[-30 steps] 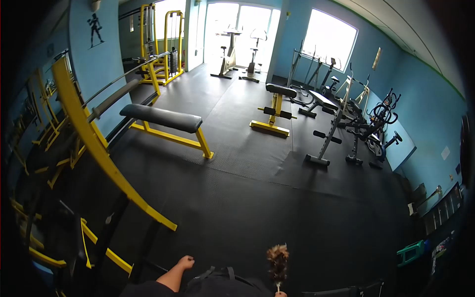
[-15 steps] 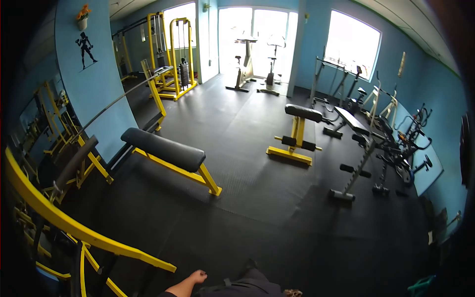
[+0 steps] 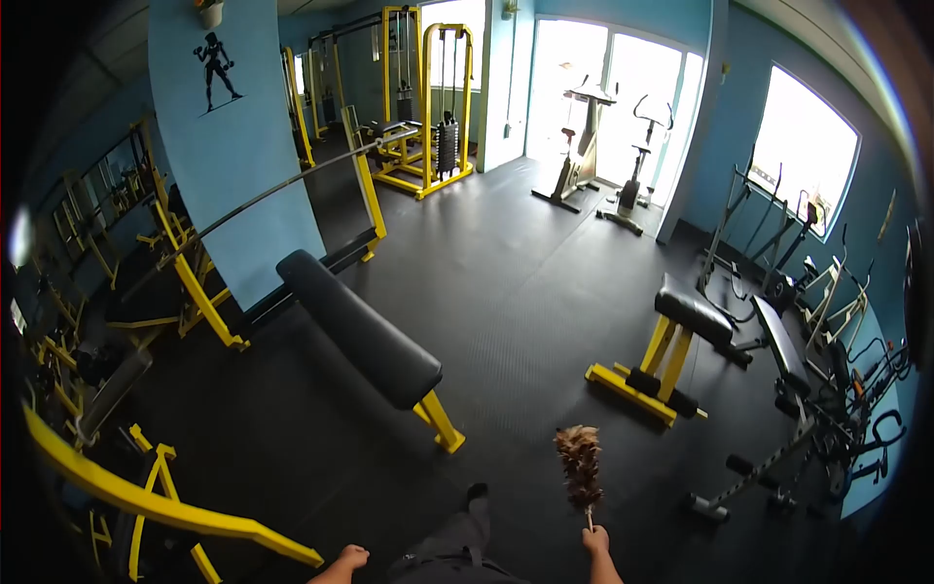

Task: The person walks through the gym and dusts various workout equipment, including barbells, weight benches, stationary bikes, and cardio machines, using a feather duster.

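Observation:
My right hand (image 3: pixel 595 539) is wrapped round the thin handle of a brown feather duster (image 3: pixel 581 465), its feathers pointing up and forward over the floor. My left hand (image 3: pixel 354 557) hangs low with its fingers curled and nothing visible in them. It is nearest the end of a curved yellow bar (image 3: pixel 224 526), apart from it. Ahead stands a flat bench (image 3: pixel 365 331) with a black padded top and yellow legs.
A barbell (image 3: pixel 277 198) rests on a yellow rack behind the bench. To the right are a yellow padded machine (image 3: pixel 671 350) and a grey incline bench (image 3: pixel 759 467). Exercise bikes (image 3: pixel 637 180) stand by the bright doors. Black matting (image 3: pixel 467 292) covers the floor.
The feather duster and my right hand have risen into view from the bottom edge. The bench looks nearer, and the room has shifted rightward in view. My left hand sits slightly lower and further left.

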Demonstrator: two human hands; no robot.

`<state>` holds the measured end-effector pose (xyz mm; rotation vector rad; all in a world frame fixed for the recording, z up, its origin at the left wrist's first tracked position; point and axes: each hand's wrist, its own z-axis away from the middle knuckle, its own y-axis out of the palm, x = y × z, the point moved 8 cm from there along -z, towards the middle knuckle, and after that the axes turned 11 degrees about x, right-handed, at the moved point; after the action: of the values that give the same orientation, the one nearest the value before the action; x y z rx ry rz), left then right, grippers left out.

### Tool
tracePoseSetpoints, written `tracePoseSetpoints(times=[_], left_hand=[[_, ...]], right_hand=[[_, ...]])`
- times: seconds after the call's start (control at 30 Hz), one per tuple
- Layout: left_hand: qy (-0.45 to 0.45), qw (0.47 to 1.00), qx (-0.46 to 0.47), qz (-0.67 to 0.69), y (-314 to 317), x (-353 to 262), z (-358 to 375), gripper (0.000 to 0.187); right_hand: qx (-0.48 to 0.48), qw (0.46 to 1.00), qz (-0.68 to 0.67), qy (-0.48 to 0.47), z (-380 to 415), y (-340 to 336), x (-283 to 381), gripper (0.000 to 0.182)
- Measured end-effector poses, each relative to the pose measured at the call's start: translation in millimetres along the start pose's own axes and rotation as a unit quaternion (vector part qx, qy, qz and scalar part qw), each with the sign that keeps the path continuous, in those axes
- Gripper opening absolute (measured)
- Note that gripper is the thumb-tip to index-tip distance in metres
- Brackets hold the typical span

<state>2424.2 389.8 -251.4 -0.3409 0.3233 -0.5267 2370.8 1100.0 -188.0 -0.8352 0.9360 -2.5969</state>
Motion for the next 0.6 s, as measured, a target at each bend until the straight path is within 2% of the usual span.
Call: tracePoseSetpoints(times=[0.03, 0.1, 0.17, 0.23, 0.27, 0.3, 0.4, 0.53, 0.6], left_hand=[[-0.003, 0.997, 0.052, -0.053, 4.1, -31.3, -21.7, 0.034], [-0.003, 0.996, 0.061, -0.065, 1.3, -100.4, -42.2, 0.034], [0.021, 0.985, 0.137, -0.1, 0.9, -178.4, -68.5, 0.037], [0.108, 0.99, 0.056, -0.066, -23.9, -280.6, -91.3, 0.041], [0.147, 0.987, 0.025, -0.056, -37.5, -338.2, -85.8, 0.042], [0.183, 0.982, -0.005, -0.05, -54.1, -396.3, -71.8, 0.043], [0.249, 0.967, -0.015, -0.049, -89.0, -555.4, -65.6, 0.042], [0.316, 0.948, -0.029, 0.025, -117.0, -722.0, -56.3, 0.037], [0.322, 0.945, -0.048, 0.036, -118.2, -766.6, -83.5, 0.037]], right_hand=[[-0.004, 1.0, 0.008, -0.027, -19.2, -8.1, 28.5, 0.035], [0.006, 1.0, 0.009, -0.023, -43.4, -9.8, 61.6, 0.035], [0.052, 0.999, -0.001, -0.008, -105.1, 17.4, 47.2, 0.031], [0.058, 0.993, -0.004, -0.102, -138.2, 26.2, 57.5, 0.039], [0.059, 0.994, -0.003, -0.094, -143.0, 17.0, 65.5, 0.039], [0.081, 0.995, -0.04, -0.039, -138.5, 13.3, 60.1, 0.038], [0.142, 0.972, -0.156, 0.106, -150.6, 16.3, 75.9, 0.034], [0.128, 0.979, -0.118, 0.106, -244.7, -10.4, 151.9, 0.033], [0.113, 0.985, -0.084, 0.101, -308.3, -41.6, 189.8, 0.032]])
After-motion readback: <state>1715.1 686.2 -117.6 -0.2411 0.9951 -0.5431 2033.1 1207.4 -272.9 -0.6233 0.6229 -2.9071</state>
